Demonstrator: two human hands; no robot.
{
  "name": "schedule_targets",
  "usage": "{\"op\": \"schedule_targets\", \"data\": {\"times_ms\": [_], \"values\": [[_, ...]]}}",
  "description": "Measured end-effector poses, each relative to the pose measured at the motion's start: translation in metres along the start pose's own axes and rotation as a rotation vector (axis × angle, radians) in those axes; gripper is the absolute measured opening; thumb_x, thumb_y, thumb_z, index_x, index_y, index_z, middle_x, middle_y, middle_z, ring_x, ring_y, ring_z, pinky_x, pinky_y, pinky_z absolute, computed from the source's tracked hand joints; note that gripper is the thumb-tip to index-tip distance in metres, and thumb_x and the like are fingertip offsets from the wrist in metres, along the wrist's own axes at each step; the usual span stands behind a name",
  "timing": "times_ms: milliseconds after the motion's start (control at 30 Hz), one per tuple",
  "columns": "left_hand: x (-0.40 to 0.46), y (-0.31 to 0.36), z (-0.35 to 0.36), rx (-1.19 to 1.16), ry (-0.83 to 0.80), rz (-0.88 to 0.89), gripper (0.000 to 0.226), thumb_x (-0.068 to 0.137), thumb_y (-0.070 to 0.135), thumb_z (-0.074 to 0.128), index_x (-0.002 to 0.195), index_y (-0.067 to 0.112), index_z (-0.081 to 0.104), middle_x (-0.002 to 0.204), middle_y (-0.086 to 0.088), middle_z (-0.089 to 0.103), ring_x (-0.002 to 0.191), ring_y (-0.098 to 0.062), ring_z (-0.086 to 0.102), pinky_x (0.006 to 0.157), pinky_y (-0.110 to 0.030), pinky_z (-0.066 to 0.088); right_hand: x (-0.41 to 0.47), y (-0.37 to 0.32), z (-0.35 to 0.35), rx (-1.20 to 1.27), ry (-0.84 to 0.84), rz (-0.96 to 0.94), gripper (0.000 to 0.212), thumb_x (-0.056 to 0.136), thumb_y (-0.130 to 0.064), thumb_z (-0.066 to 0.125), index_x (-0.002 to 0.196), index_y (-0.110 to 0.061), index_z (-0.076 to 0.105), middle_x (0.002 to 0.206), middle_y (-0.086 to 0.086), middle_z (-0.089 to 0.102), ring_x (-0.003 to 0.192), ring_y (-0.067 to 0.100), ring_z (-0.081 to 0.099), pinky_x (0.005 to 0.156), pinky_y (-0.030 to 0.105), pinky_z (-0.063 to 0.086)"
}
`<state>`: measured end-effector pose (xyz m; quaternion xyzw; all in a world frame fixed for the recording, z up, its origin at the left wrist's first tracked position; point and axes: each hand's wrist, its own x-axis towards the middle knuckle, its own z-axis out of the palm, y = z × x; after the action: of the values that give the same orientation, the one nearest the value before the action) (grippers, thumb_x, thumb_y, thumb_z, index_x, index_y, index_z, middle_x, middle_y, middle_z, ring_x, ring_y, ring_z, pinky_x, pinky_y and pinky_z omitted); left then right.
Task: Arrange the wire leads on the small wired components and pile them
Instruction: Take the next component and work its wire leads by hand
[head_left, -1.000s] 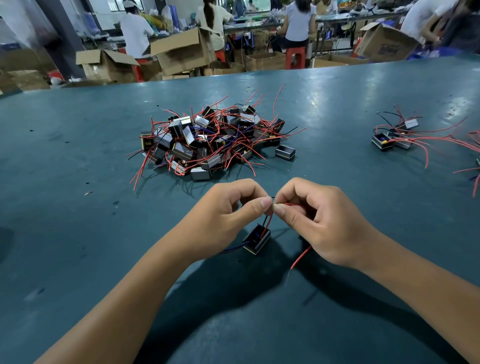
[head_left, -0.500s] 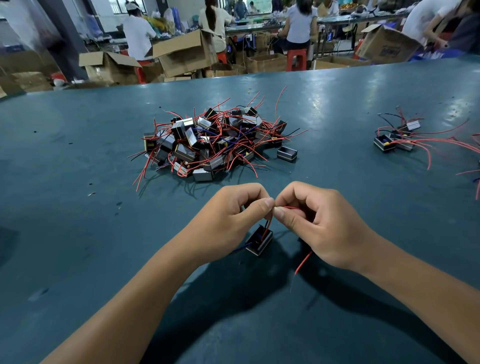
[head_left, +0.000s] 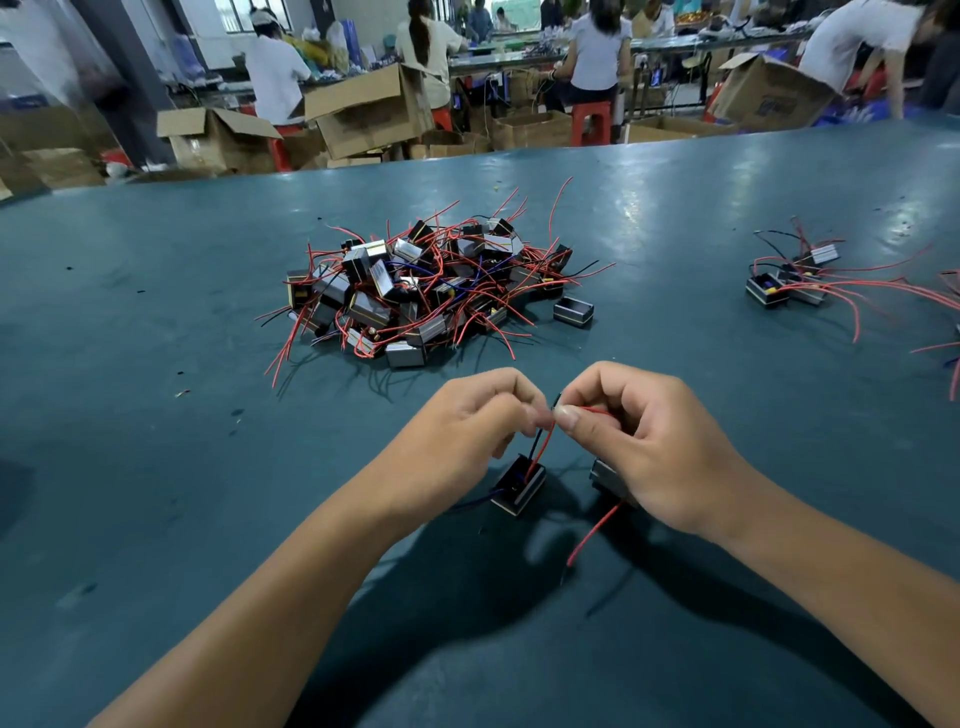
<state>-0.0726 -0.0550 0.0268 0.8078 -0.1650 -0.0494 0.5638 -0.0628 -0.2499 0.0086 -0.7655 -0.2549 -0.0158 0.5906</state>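
The table (head_left: 156, 467) has a dark teal top that looks smooth and a little glossy, with pale reflections far off. The small component (head_left: 519, 486) between the hands seems to be black plastic with a dull grey metal-like side. Its wires (head_left: 540, 447) have smooth red and black plastic coating. The pile (head_left: 426, 296) shows the same grey shiny sides. The boxes (head_left: 369, 111) behind are matt brown cardboard.

Single head-worn view, wide-angle. Looks forward and down across the counter (head_left: 156, 467). Both forearms enter from the bottom edge; hands close, centre frame. Pile (head_left: 426, 291) at mid-distance. Workshop background along the top edge, far off.
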Motion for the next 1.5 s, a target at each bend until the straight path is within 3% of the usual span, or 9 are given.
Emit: {"op": "schedule_targets", "data": {"times_ms": [133, 367, 533, 667, 767, 867, 1133, 1300, 1500], "values": [[-0.002, -0.007, 0.003, 0.197, -0.006, 0.082, 0.011, 0.089, 0.032, 0.07, 0.081, 0.025, 0.067, 0.056, 0.017, 0.052, 0.047, 0.0, 0.039, 0.049, -0.011, 0.031, 0.002, -0.001, 0.0, -0.017, 0.021, 0.02, 0.011, 0.088, -0.026, 0.063, 0.082, -0.018, 0.066, 0.062, 0.003, 0.05, 0.052, 0.008, 0.037, 0.049, 0.017, 0.031], [-0.001, -0.009, -0.011, 0.212, -0.077, 0.078, 0.021, 0.09, 0.043, 0.069, 0.082, 0.024, 0.069, 0.066, -0.005, 0.06, 0.055, -0.011, 0.044, 0.055, -0.027, 0.036, 0.001, 0.001, -0.007, 0.001, -0.007, 0.063, 0.014, 0.095, -0.01, 0.062, 0.081, -0.015, 0.065, 0.055, -0.015, 0.051, 0.047, 0.001, 0.039, 0.049, 0.009, 0.031], [-0.004, -0.003, -0.02, 0.221, -0.168, 0.078, 0.025, 0.095, 0.048, 0.062, 0.085, 0.027, 0.072, 0.069, 0.012, 0.063, 0.055, -0.008, 0.046, 0.053, -0.021, 0.038, 0.001, -0.007, -0.015, -0.006, -0.07, 0.044, 0.016, 0.09, -0.024, 0.062, 0.076, -0.016, 0.065, 0.058, 0.003, 0.056, 0.053, 0.015, 0.051, 0.051, 0.03, 0.041], [0.001, -0.007, -0.022, 0.221, 0.119, 0.09, 0.024, 0.099, 0.033, 0.056, 0.083, 0.025, 0.071, 0.074, 0.006, 0.066, 0.061, -0.008, 0.049, 0.06, -0.025, 0.041, 0.01, -0.008, -0.032, -0.014, 0.191, -0.017, 0.023, 0.091, -0.028, 0.055, 0.077, -0.017, 0.07, 0.068, 0.005, 0.068, 0.066, 0.016, 0.067, 0.069, 0.023, 0.053], [0.003, -0.011, -0.017, 0.323, 0.215, 0.071, 0.014, 0.098, 0.021, 0.062, 0.087, 0.028, 0.067, 0.066, 0.02, 0.059, 0.053, -0.004, 0.04, 0.054, -0.017, 0.035, 0.015, 0.005, -0.038, -0.189, 0.353, 0.039, 0.016, 0.092, -0.028, 0.059, 0.079, -0.025, 0.069, 0.071, -0.004, 0.07, 0.068, 0.018, 0.068, 0.072, 0.039, 0.058], [0.001, -0.011, -0.009, 0.437, 0.238, 0.115, 0.01, 0.097, 0.02, 0.064, 0.092, 0.029, 0.065, 0.068, 0.037, 0.056, 0.05, -0.003, 0.042, 0.051, -0.008, 0.035, 0.016, 0.015, -0.034, -0.311, 0.205, 0.138, 0.013, 0.091, -0.018, 0.065, 0.083, -0.027, 0.068, 0.076, -0.011, 0.071, 0.074, 0.012, 0.068, 0.076, 0.041, 0.057], [0.0, -0.01, 0.017, 0.601, 0.11, 0.198, 0.013, 0.088, 0.032, 0.078, 0.099, 0.028, 0.072, 0.064, 0.038, 0.053, 0.058, 0.009, 0.046, 0.052, -0.011, 0.025, 0.01, 0.009, -0.02, -0.326, -0.121, 0.119, 0.017, 0.086, -0.018, 0.075, 0.097, -0.03, 0.07, 0.086, -0.016, 0.074, 0.069, -0.006, 0.063, 0.06, 0.007, 0.04], [0.0, -0.011, 0.01, 0.527, 0.166, 0.242, 0.005, 0.088, 0.024, 0.076, 0.089, 0.028, 0.073, 0.066, 0.03, 0.057, 0.055, -0.001, 0.047, 0.053, -0.011, 0.028, 0.01, 0.007, -0.021, -0.25, -0.179, 0.151, 0.017, 0.086, -0.022, 0.076, 0.101, -0.027, 0.07, 0.089, -0.008, 0.076, 0.082, 0.009, 0.07, 0.072, 0.031, 0.054], [0.001, -0.015, 0.005, 0.39, 0.198, 0.193, 0.011, 0.091, 0.023, 0.073, 0.084, 0.032, 0.071, 0.074, 0.021, 0.064, 0.049, -0.006, 0.045, 0.05, -0.014, 0.035, 0.01, 0.013, -0.021, -0.323, -0.107, 0.173, 0.017, 0.087, -0.015, 0.067, 0.096, -0.03, 0.07, 0.065, -0.011, 0.065, 0.056, 0.011, 0.056, 0.059, 0.027, 0.042]]}}
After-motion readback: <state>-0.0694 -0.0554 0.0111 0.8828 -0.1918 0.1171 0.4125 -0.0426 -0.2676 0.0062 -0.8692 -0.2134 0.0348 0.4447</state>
